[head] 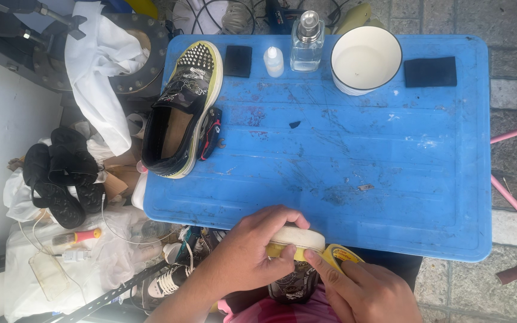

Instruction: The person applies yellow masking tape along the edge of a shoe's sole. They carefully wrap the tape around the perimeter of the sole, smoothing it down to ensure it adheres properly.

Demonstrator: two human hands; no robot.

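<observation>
Far left of frame: black sandals [61,179] heaped on clutter beside a white cloth [100,66]; not touched. Left-centre, on the blue table [390,197]: a studded slip-on shoe [184,113] lay with its long axis running top to bottom, tilted slightly, toe toward the upper edge, heel opening nearest the person; it sat well apart from both hands, up and left of them, closer to the left hand. Bottom centre: the left hand [243,257] curled over a second shoe [297,239], fingers wrapped on its pale sole edge, gripping; that shoe was held at the table's near edge, over the lap, long axis roughly left-right. Just right of it, the right hand [369,293] pinched the yellow sole rim, thumb and fingertips pressed together on it; hands nearly touching. Top right: small dropper bottle [274,61], clear glass bottle [306,42], white bowl [366,58], two black pads [430,72]; all far from hands.
</observation>
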